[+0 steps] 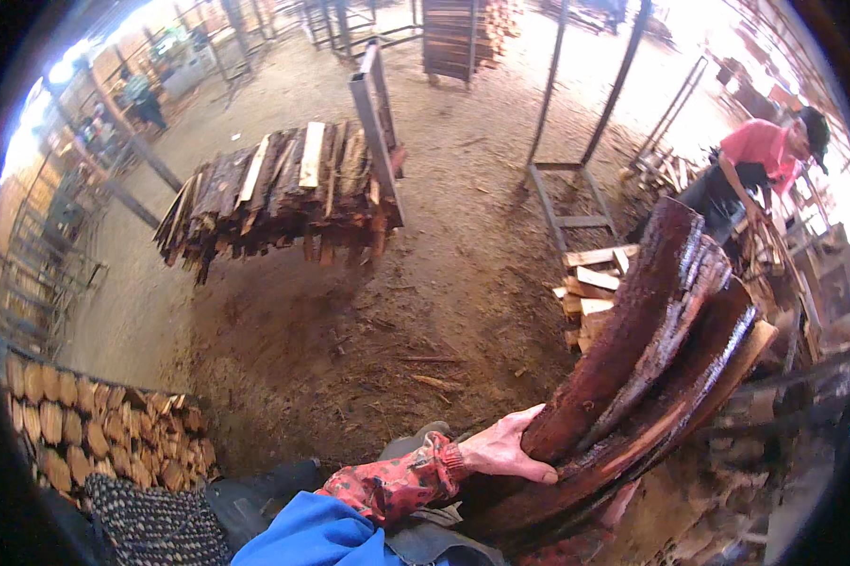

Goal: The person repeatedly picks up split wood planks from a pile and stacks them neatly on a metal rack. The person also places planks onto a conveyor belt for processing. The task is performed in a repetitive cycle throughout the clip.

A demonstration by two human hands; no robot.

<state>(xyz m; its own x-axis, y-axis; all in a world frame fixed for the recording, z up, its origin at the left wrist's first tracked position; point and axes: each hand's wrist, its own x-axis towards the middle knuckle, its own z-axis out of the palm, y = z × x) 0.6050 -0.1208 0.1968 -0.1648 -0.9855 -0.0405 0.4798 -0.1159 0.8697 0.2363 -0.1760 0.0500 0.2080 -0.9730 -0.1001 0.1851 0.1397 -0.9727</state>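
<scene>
My left hand [511,447] grips the near end of a dark, bark-covered wood slab [627,329], its thumb over the edge. This slab lies with several others in one bundle, including a second bark slab [704,361] and a paler one at the right side. The bundle slants up and away to the right in front of my body. Under its lower side, a small part of my right hand [619,504] shows against the wood; its fingers are hidden. Both forearms wear red patterned sleeves.
A co-worker in a pink shirt [757,152] bends over wood at the right. Split wood [591,290] is piled beside an upright metal frame [582,221]. Bark slabs [276,177] fill a metal rack [379,134] ahead. Stacked cut wood [106,424] stands at the lower left.
</scene>
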